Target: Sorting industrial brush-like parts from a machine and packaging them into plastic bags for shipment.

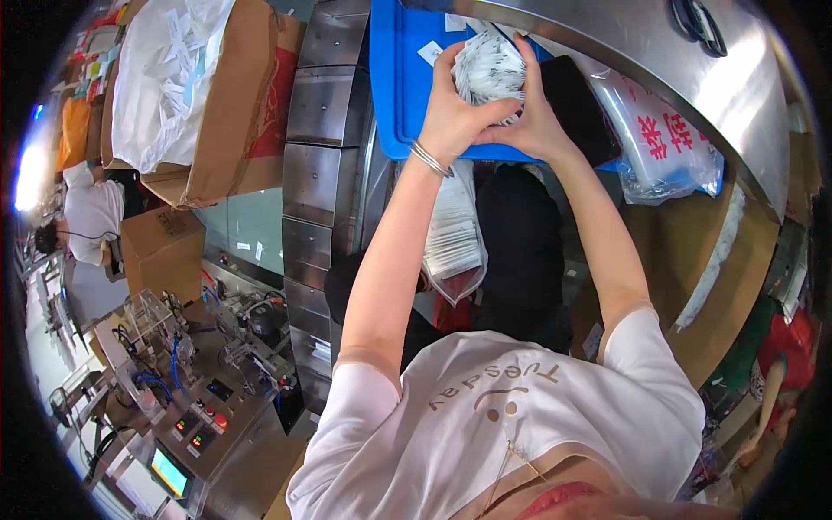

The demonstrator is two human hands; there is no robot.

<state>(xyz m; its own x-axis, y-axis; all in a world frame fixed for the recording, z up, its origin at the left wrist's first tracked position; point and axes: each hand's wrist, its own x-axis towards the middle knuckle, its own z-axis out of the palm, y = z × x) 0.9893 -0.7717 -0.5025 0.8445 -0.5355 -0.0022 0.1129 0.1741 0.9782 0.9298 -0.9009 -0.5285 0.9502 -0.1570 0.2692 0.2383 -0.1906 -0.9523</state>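
Note:
Both my hands are wrapped round a thick bundle of small white printed slips or sachets; their exact kind is hard to tell. My left hand curves round its left side, and my right hand round its right, with the thumbs meeting at the near side. The bundle is held over a blue plastic tray, where a few loose white slips lie at the far left. Below my wrists, between my forearms, a clear plastic bag holds a stack of similar white pieces.
A dark flat object and a plastic-wrapped white pack lie right of the tray. A metal chute with compartments runs along the left. Beyond it stand a lined carton and a machine with buttons. A person works far left.

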